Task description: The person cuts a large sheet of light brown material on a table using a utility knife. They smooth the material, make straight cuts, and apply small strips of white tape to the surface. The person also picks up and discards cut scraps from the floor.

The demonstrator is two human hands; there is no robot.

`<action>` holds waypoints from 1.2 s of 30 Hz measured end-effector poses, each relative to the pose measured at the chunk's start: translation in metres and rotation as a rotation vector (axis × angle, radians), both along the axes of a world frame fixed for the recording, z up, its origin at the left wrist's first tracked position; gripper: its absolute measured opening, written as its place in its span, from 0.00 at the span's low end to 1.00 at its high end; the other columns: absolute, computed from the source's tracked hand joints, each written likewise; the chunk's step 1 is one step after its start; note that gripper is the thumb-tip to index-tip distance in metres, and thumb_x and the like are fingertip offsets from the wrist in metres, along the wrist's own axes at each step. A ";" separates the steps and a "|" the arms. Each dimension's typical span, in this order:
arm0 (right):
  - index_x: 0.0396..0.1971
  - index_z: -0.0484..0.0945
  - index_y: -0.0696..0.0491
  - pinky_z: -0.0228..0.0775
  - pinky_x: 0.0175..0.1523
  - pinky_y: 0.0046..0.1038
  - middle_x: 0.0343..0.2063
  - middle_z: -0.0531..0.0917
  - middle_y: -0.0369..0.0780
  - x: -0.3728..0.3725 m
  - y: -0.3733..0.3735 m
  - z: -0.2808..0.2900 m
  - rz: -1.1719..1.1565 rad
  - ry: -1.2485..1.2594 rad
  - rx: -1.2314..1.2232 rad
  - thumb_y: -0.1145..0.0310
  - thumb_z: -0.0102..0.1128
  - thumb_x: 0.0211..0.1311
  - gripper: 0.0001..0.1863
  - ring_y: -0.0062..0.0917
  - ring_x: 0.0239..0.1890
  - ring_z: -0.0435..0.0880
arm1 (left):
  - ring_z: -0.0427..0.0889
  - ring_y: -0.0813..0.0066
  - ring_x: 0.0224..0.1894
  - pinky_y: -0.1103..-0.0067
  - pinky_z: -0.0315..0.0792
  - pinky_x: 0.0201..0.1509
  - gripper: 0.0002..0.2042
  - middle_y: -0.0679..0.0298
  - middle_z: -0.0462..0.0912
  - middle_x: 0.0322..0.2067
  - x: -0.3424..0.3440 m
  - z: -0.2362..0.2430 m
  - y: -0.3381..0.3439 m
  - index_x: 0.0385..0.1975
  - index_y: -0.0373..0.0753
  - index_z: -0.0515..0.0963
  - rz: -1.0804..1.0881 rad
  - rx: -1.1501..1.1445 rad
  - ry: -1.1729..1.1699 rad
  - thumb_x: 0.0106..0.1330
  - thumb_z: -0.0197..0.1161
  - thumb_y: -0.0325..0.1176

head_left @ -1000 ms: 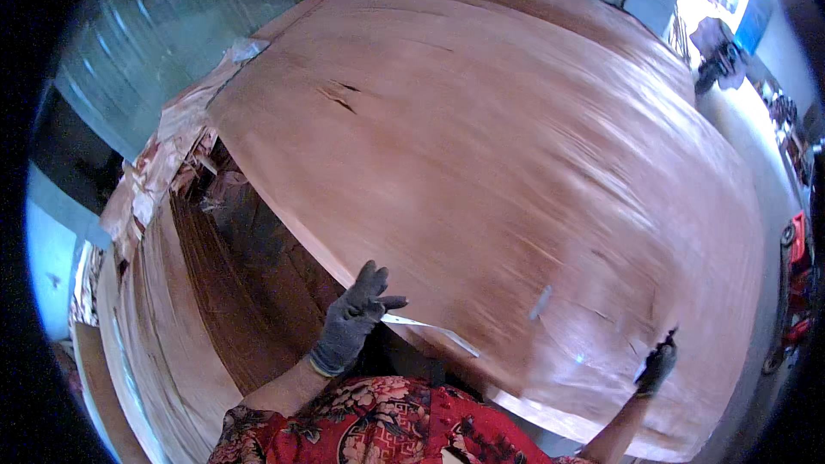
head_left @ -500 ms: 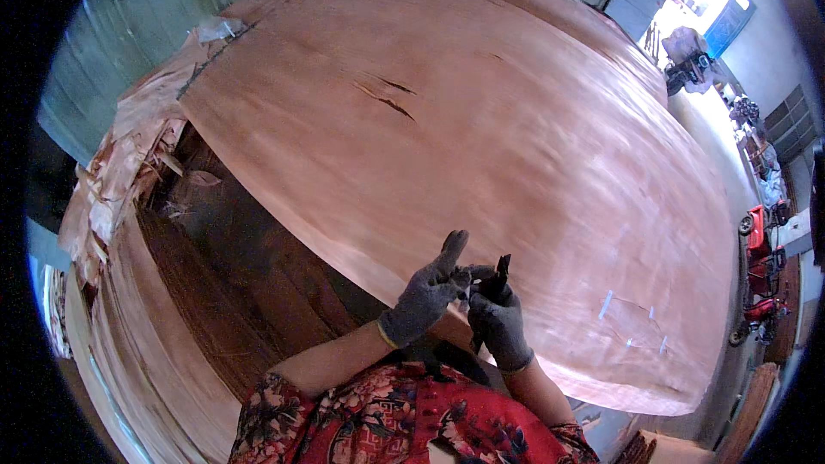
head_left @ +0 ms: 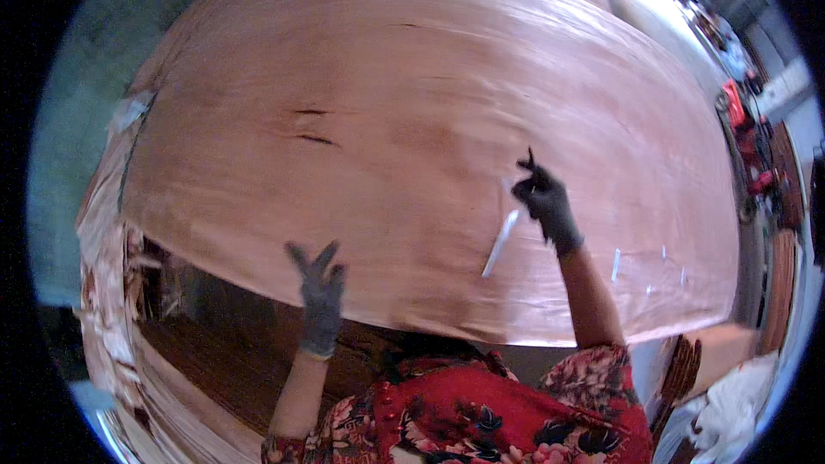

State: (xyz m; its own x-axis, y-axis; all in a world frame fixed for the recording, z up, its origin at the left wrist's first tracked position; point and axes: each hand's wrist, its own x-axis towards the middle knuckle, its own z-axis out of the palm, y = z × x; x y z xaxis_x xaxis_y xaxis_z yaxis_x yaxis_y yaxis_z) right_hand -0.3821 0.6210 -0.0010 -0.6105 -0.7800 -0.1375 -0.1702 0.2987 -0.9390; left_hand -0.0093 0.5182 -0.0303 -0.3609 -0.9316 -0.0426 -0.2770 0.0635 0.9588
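Observation:
A wide reddish-brown veneer sheet (head_left: 412,120) fills most of the view. My right hand (head_left: 543,199), in a grey glove, reaches over its right half and pinches the upper end of a thin white tape strip (head_left: 501,242) that lies slanting down on the sheet. My left hand (head_left: 320,290), also gloved, hovers at the sheet's near edge with its fingers spread and nothing in it. Two dark splits (head_left: 313,125) show in the sheet's left half.
Short white tape pieces (head_left: 615,264) sit on the sheet near its right front edge. Stacked veneer sheets (head_left: 107,292) lie lower left, below the sheet. A red machine (head_left: 741,113) stands at the far right. White cloth (head_left: 730,417) lies at lower right.
Half a second ago both hands met at the sheet's near edge. My right hand has since moved out over the sheet with the white strip, and my left hand has drawn apart and spread.

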 end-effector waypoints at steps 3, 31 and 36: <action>0.48 0.72 0.58 0.68 0.25 0.19 0.26 0.79 0.36 -0.086 -0.020 -0.028 -0.104 0.120 0.000 0.75 0.66 0.47 0.25 0.15 0.20 0.73 | 0.69 0.66 0.56 0.73 0.53 0.64 0.42 0.52 0.67 0.58 0.039 0.000 -0.007 0.67 0.40 0.29 0.162 0.168 0.041 0.64 0.56 0.32; 0.38 0.77 0.59 0.71 0.37 0.21 0.30 0.82 0.38 0.369 0.170 -0.134 -1.246 -0.041 0.018 0.70 0.54 0.61 0.09 0.17 0.31 0.80 | 0.49 0.42 0.66 0.54 0.43 0.67 0.35 0.44 0.54 0.63 0.054 -0.087 -0.204 0.64 0.28 0.49 -0.957 -1.008 -0.379 0.60 0.53 0.39; 0.42 0.76 0.58 0.71 0.45 0.30 0.37 0.82 0.47 0.524 0.200 -0.209 -1.068 -0.094 0.555 0.69 0.53 0.58 0.14 0.32 0.39 0.82 | 0.53 0.45 0.65 0.60 0.44 0.69 0.30 0.45 0.54 0.63 0.048 -0.104 -0.205 0.62 0.27 0.52 -0.916 -1.206 -0.407 0.63 0.50 0.37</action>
State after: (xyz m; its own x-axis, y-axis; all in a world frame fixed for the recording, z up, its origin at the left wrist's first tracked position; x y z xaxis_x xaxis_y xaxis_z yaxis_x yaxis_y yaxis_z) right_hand 0.1416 0.8211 -0.2097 -0.8811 0.2915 -0.3723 0.4708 0.6139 -0.6336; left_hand 0.0383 0.3134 -0.1344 -0.9515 0.0351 0.3057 0.0666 0.9934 0.0935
